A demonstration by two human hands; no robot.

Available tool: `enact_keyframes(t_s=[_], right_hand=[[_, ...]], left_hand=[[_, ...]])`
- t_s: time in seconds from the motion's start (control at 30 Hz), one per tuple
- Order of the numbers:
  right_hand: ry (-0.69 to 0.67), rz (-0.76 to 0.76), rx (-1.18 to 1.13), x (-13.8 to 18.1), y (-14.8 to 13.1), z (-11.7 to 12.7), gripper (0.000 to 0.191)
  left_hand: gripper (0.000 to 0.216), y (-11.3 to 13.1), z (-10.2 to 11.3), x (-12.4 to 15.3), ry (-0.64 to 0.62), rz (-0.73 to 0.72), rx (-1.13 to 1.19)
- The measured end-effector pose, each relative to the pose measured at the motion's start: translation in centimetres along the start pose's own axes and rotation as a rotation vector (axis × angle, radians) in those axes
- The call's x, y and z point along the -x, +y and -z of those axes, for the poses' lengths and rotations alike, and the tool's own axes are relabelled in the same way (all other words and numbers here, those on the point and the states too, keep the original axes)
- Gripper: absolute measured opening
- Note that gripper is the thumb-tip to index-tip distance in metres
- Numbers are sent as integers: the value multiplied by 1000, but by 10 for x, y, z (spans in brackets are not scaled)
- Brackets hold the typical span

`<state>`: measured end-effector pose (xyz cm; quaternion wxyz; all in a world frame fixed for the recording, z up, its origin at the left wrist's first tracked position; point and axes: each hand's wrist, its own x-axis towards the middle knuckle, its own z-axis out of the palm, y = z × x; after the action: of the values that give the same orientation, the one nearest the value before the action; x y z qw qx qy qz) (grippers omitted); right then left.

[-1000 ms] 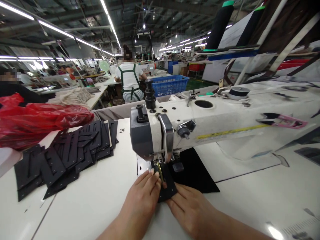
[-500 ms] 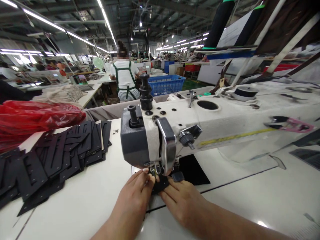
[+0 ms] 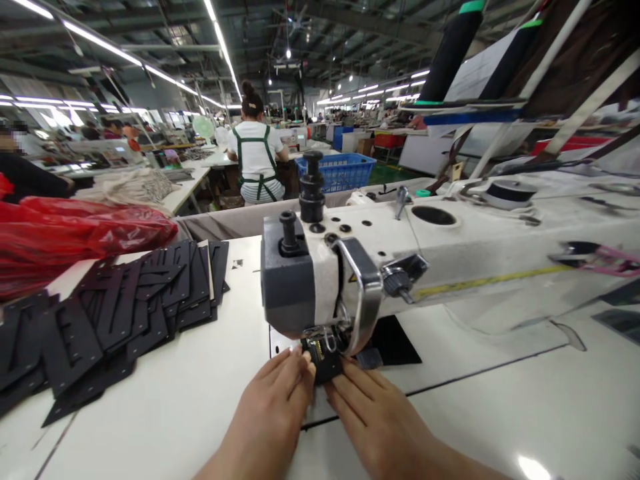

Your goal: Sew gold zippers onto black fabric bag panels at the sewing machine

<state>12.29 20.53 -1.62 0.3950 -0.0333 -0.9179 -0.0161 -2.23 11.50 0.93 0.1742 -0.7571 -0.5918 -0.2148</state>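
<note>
A small black piece of material (image 3: pixel 327 367) lies on the machine bed under the needle area of a white and grey sewing machine (image 3: pixel 287 293). My left hand (image 3: pixel 283 393) pinches its left edge between thumb and fingers. On the other side, my right hand (image 3: pixel 373 407) rests with its fingers stretched out flat, the tips touching the piece's right edge. A small gold, toothed-looking part (image 3: pixel 320 348) shows beside the presser foot; I cannot make out what it is. The needle tip is hidden behind the silver guard (image 3: pixel 367 293).
Overlapping black cut pieces (image 3: pixel 120 307) are heaped at the left, near a red plastic bag (image 3: pixel 90 227). Pink-handled snips (image 3: pixel 600 257) lie on the machine arm. Thread cones (image 3: pixel 450 57) stand at the upper right. Beyond are a blue basket (image 3: pixel 345 172) and a seated person (image 3: pixel 256 153).
The view has shifted, so the machine sits further right in the picture. My right hand's fingers look straighter and flatter. Both hands stay at the black piece.
</note>
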Motion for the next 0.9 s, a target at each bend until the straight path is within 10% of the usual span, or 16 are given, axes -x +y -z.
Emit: enact_keyframes(t_s=[0.9], right_hand=[[-79,-135,-62,-21,23,6,30]], left_hand=[[24,-9,-9,0,-83,98,94]])
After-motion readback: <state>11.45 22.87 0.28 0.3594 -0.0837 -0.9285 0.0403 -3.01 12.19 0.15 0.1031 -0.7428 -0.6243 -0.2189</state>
